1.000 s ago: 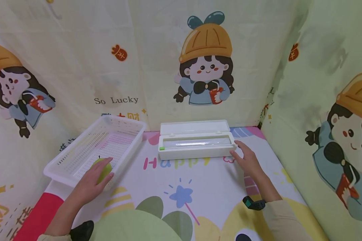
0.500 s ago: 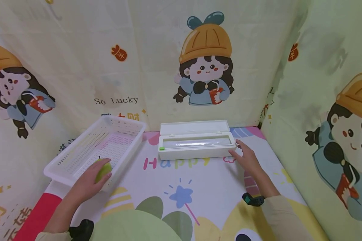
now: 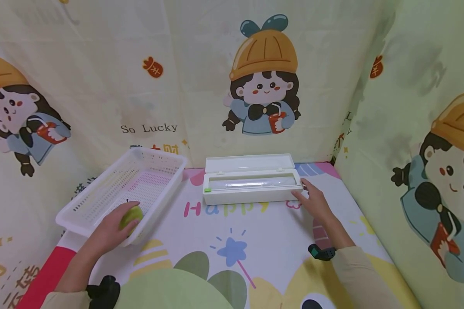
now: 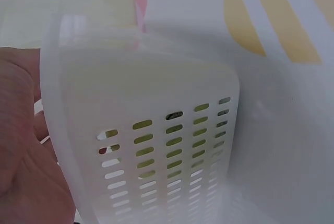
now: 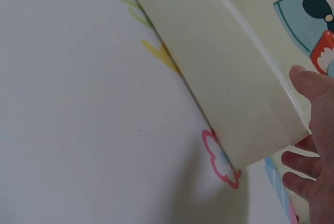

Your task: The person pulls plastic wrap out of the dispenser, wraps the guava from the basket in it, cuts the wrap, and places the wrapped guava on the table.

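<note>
A white slotted plastic basket (image 3: pixel 174 182) stands on the left of the table in the head view. Inside its near end is a green fruit (image 3: pixel 133 216) with a thin dark stem, and my left hand (image 3: pixel 110 227) grips it, fingers over the top and thumb at the near side. Through the slots of the basket wall (image 4: pixel 146 88) the left wrist view shows green. A white cling film dispenser (image 3: pixel 251 197) lies with its lid up, a clear film roll (image 3: pixel 251 183) inside. My right hand (image 3: pixel 315 201) is at its right end, fingers loosely bent around the corner.
A small green tab (image 3: pixel 207 190) sits at the dispenser's left front. The table is covered with a printed cloth (image 3: pixel 263 240). Patterned curtains (image 3: pixel 201 86) close in the back and both sides. Black bands are on both wrists.
My left hand has drawn back slightly to the left, its thumb closer in on the fruit. My right hand has shifted slightly left at the dispenser's end. Basket and dispenser have stayed put.
</note>
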A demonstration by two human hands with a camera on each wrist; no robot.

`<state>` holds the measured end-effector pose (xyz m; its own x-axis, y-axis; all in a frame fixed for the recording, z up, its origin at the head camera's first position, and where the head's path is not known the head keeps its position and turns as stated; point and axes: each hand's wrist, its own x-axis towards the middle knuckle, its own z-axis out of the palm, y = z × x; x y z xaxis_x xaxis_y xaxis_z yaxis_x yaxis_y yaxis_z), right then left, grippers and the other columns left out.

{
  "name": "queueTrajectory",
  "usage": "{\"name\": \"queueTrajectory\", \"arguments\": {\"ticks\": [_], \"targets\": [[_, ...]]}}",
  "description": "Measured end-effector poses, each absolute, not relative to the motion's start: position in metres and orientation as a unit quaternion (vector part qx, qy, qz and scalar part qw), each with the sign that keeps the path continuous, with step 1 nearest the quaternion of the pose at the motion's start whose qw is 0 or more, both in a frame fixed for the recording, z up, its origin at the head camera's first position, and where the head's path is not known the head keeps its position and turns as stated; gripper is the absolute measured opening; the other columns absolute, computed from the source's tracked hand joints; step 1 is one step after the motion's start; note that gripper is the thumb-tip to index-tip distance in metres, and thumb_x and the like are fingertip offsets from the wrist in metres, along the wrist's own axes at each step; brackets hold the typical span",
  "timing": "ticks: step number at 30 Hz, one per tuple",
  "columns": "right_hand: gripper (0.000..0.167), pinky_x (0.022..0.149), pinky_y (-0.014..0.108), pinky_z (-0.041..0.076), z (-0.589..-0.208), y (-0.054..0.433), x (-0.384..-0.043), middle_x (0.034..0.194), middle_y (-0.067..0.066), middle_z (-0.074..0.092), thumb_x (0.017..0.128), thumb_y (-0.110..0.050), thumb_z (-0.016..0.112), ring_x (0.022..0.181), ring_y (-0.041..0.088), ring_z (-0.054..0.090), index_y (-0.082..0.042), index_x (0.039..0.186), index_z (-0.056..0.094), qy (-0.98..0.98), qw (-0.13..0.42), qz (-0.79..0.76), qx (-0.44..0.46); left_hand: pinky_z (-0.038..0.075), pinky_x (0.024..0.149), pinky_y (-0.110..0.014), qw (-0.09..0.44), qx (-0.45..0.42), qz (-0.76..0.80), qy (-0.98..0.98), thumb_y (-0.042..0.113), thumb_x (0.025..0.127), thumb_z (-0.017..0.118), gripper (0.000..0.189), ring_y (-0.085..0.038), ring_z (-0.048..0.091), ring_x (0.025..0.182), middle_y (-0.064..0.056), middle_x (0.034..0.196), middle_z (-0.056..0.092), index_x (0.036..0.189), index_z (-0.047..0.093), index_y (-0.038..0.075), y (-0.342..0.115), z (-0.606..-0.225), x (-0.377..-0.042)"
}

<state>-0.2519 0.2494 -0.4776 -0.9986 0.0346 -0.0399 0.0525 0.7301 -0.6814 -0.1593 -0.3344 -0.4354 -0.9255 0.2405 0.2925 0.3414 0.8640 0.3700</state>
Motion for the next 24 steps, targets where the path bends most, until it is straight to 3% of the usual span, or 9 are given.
{"name": "queueTrajectory", "arguments": {"ticks": [7, 16, 24], "targets": [[0.079, 0.107, 0.059, 0.038, -0.478, 0.249, -0.253, 0.154, 0.024, 0.030, 0.096, -0.048, 0.052, 0.140, 0.044, 0.032, -0.006, 0.154, 0.018, 0.931, 0.025, -0.364, 0.027, 0.042, 0.077, -0.043, 0.101, -0.141, -0.201, -0.964, 0.014, 0.084, 0.073, 0.055, -0.030, 0.053, 0.099, -0.022, 0.126, 0.056, 0.132, 0.049, 0.002, -0.338, -0.436, -0.160], [0.079, 0.108, 0.060, 0.036, -0.477, 0.246, -0.260, 0.154, 0.024, 0.030, 0.096, -0.050, 0.051, 0.140, 0.044, 0.031, -0.007, 0.154, 0.019, 0.929, 0.016, -0.369, 0.018, 0.043, 0.084, -0.051, 0.057, -0.096, -0.203, -0.973, 0.018, 0.082, 0.075, 0.067, -0.035, 0.048, 0.106, -0.025, 0.135, 0.047, 0.138, 0.042, 0.001, -0.345, -0.433, -0.162], [0.077, 0.109, 0.056, 0.037, -0.480, 0.247, -0.259, 0.153, 0.025, 0.031, 0.097, -0.048, 0.050, 0.140, 0.043, 0.033, -0.004, 0.153, 0.020, 0.932, 0.014, -0.361, 0.022, 0.042, 0.093, -0.062, 0.017, -0.060, -0.223, -0.973, 0.032, 0.079, 0.078, 0.081, -0.040, 0.044, 0.115, -0.026, 0.141, 0.041, 0.143, 0.037, 0.002, -0.349, -0.433, -0.165]]}}
